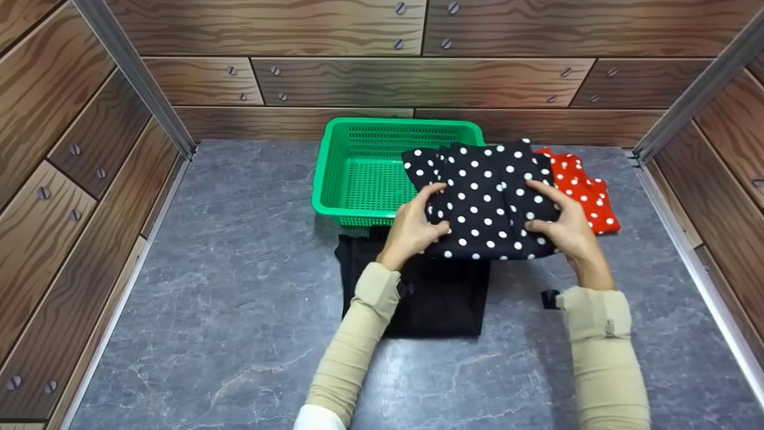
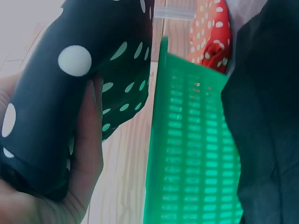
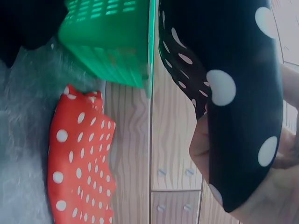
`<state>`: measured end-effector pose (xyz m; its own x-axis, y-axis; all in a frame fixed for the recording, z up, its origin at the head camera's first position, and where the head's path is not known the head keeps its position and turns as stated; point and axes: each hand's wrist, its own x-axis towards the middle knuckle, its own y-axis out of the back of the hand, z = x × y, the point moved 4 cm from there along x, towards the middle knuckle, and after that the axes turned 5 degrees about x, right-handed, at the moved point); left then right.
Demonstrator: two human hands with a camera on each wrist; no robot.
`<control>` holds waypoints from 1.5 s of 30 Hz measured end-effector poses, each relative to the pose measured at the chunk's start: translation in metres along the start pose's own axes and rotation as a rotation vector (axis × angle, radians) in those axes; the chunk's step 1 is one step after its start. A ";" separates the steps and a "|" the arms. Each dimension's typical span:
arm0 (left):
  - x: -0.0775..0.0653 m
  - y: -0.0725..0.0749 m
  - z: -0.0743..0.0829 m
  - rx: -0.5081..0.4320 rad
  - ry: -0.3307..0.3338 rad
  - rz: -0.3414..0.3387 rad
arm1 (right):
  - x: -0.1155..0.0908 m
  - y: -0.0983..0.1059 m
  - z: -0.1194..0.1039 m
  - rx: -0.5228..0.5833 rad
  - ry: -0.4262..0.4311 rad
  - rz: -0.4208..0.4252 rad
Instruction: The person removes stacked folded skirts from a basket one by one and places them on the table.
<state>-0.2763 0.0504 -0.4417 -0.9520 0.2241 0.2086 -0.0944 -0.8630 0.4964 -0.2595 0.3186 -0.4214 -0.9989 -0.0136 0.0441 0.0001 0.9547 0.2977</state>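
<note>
Both hands hold up a folded black cloth with white polka dots (image 1: 477, 203), gripping it by its two sides. At its left edge my left hand (image 1: 415, 227) curls round the fold, fingers beneath and thumb in front, as the left wrist view shows of the dotted cloth (image 2: 51, 107). On the opposite edge my right hand (image 1: 564, 227) pinches the cloth (image 3: 243, 102) between thumb and fingers. The bundle hangs above the front right of a green plastic basket (image 1: 327, 167), covering part of its rim. Under my left wrist lies a folded plain black cloth (image 1: 441, 304).
A red cloth with white dots (image 1: 588, 197) lies folded to the basket's right, partly behind the dotted black bundle. A small black object (image 1: 550, 299) sits beside my right cuff. Wood-patterned walls (image 1: 382, 80) stand behind and at both sides of the grey marbled surface (image 1: 239, 286).
</note>
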 end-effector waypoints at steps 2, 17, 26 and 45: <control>-0.003 -0.005 0.002 -0.010 -0.007 -0.012 | -0.005 0.005 0.004 0.007 -0.005 0.009; -0.022 -0.047 0.023 -0.008 -0.104 -0.211 | -0.045 0.055 0.025 -0.093 0.022 0.070; -0.034 -0.074 0.031 0.013 -0.132 -0.314 | -0.070 0.083 0.045 -0.070 -0.012 0.072; -0.058 -0.139 0.023 0.171 -0.144 -0.513 | -0.106 0.116 0.102 -0.090 -0.185 0.050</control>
<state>-0.2014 0.1680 -0.5037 -0.7458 0.6661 0.0113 -0.4753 -0.5439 0.6916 -0.1588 0.4612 -0.4892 -0.9891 0.0956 -0.1119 0.0457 0.9221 0.3842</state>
